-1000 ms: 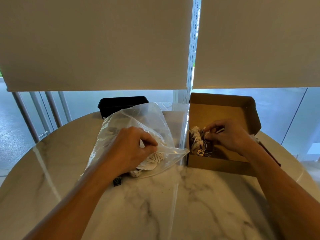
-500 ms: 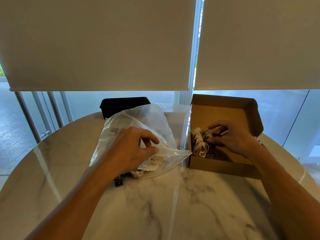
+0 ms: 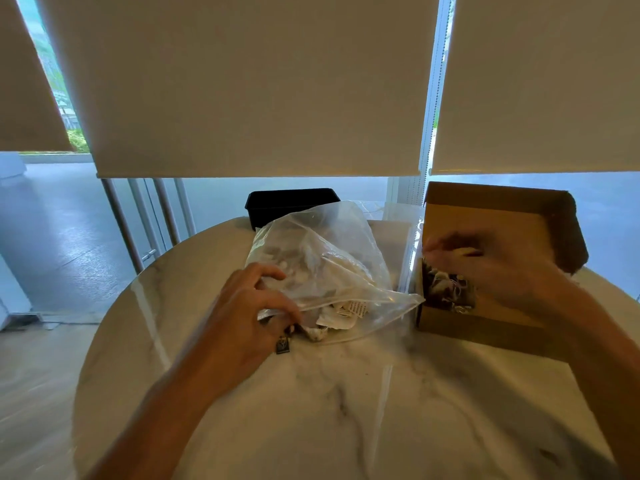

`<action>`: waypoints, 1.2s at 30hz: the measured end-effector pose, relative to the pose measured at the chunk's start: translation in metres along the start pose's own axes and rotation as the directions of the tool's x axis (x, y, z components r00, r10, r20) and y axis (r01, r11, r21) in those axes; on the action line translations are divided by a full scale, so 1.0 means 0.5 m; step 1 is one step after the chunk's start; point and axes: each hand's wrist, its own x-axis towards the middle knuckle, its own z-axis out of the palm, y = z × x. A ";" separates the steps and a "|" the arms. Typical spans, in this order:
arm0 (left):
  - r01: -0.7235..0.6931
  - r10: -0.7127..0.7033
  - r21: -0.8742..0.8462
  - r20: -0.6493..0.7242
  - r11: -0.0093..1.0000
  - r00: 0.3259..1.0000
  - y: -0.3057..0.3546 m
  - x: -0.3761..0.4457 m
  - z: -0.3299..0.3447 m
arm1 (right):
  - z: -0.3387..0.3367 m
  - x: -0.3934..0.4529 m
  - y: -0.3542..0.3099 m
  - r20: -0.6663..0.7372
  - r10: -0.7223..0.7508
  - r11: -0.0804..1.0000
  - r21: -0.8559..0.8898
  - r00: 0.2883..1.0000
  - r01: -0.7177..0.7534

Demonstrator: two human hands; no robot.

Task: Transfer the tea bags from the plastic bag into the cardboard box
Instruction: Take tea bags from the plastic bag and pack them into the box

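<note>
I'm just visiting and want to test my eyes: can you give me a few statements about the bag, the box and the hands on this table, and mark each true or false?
1. The left hand grips the clear plastic bag. True.
2. The cardboard box is closed. False: its lid stands open.
3. The right hand is over the box, and looks blurred. True.
4. The box is still empty. False: tea bags already lie inside.
5. A black container stands behind the plastic bag. True.
6. The table is plain dark wood. False: its top looks like pale veined marble.
</note>
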 end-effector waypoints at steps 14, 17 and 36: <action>0.075 -0.075 0.043 -0.012 0.996 0.997 -0.019 -0.035 -0.010 | 0.153 -0.008 -0.034 0.374 -0.172 0.805 -0.480 0.911 0.349; 0.129 -0.129 -0.086 0.002 0.988 0.992 -0.015 -0.035 -0.015 | 0.157 -0.005 -0.038 0.384 -0.186 0.860 -0.382 0.905 0.339; 0.076 -0.106 0.320 0.079 0.944 0.991 0.055 -0.006 0.021 | 0.180 0.005 -0.017 0.342 -0.271 0.850 -0.353 0.900 0.390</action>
